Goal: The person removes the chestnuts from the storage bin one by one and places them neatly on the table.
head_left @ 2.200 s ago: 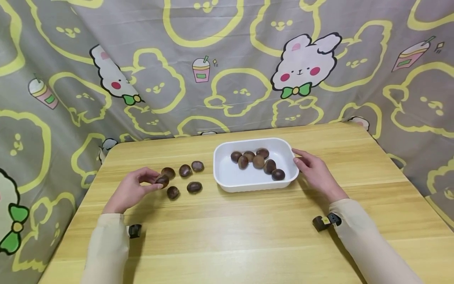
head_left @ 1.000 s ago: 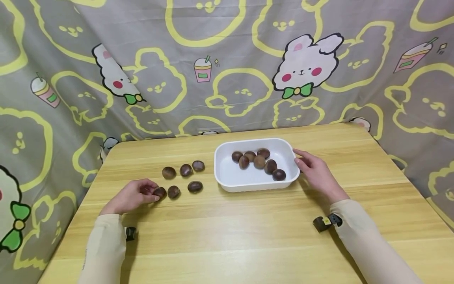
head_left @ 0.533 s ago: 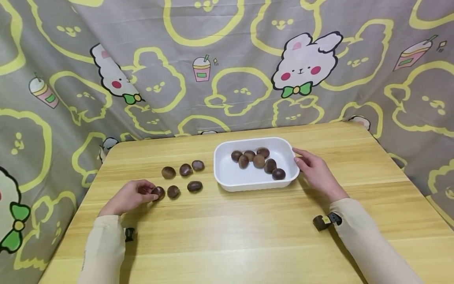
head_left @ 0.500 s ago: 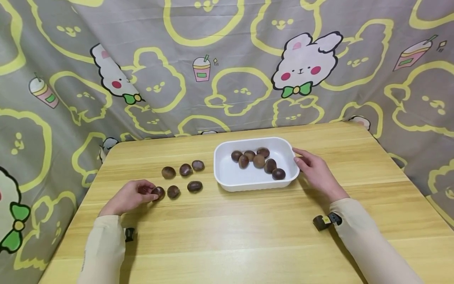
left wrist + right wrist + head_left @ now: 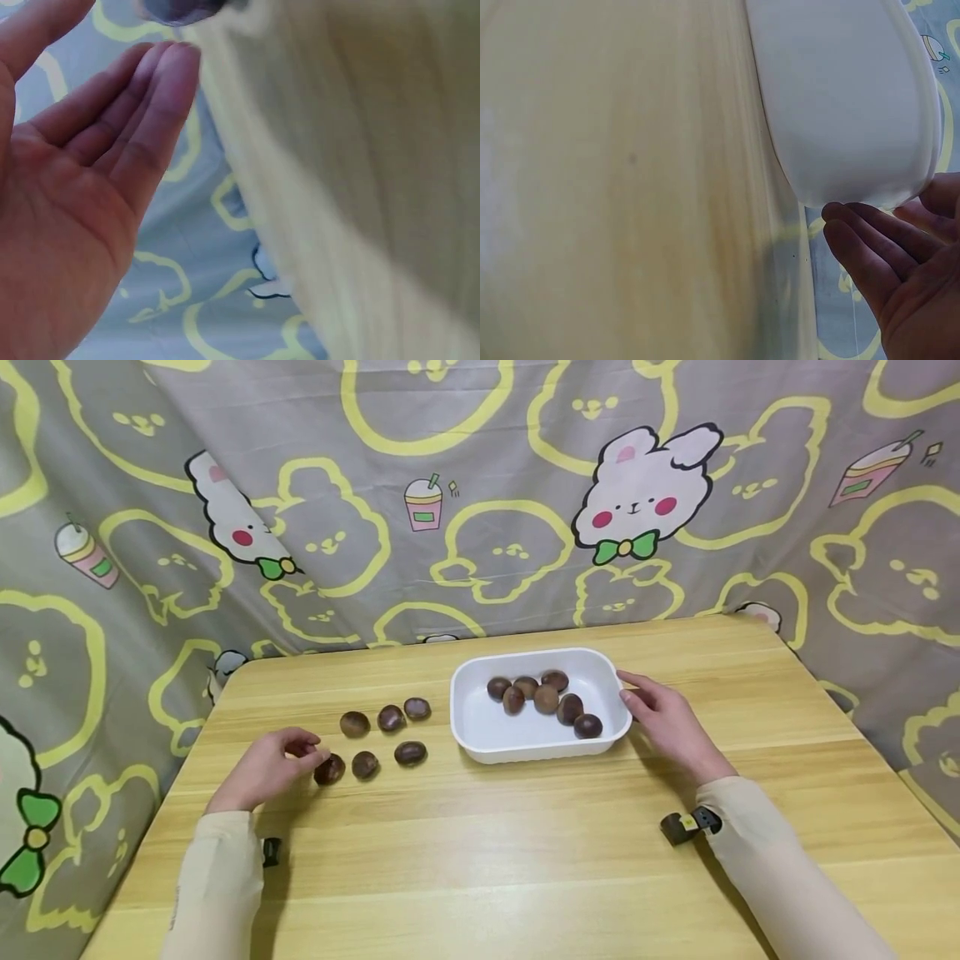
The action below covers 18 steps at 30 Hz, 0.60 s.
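Observation:
In the head view my left hand [image 5: 270,764] is at the left, beside a glossy brown chestnut [image 5: 328,770] on the table. Its fingertips overlap the chestnut's upper edge. The left wrist view shows this hand's fingers [image 5: 154,124] spread from the thumb with nothing between, and a chestnut [image 5: 180,7] past their tips. Several more chestnuts [image 5: 391,719] lie in two loose rows to the right. A white plastic tray [image 5: 495,752] holds another group of chestnuts [image 5: 547,699]. My right hand [image 5: 670,722] touches the tray's right end, its fingers [image 5: 877,251] nearly straight against the outer wall.
The wooden table [image 5: 480,860] runs back to a grey curtain [image 5: 480,452] printed with yellow outlines and white rabbits. A wrist camera [image 5: 272,852] sits on the left sleeve, another wrist camera [image 5: 688,824] on the right.
My left hand brought the chestnut toward me and set it at the left end of the nearer row. It now lets go, rising slightly away. The right hand stays at the tray.

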Motion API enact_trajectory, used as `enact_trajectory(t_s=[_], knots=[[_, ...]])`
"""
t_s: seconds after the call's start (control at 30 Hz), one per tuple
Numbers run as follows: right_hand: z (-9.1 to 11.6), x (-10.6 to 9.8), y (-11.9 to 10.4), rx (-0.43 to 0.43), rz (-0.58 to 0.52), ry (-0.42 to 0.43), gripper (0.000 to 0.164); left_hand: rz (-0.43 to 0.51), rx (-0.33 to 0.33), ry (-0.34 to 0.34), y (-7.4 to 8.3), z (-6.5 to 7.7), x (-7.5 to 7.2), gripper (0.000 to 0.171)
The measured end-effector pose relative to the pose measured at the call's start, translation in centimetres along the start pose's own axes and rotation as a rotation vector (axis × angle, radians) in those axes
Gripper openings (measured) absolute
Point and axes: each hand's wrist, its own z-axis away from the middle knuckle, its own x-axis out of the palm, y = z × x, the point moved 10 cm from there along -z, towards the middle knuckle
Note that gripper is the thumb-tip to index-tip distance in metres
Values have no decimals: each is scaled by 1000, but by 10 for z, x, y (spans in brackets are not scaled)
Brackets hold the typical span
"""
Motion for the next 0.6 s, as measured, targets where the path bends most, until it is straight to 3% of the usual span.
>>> enact_trajectory(t_s=[0.27,0.47,0.6], knots=[[-2,1,0,-1,2,2,46,15,82,146,40,-5,-13,35],[-2,0,0,3,7,6,46,97,110,168,77,-17,-5,27],[-2,-1,1,5,11,9,46,176,168,180,102,-24,3,23]])
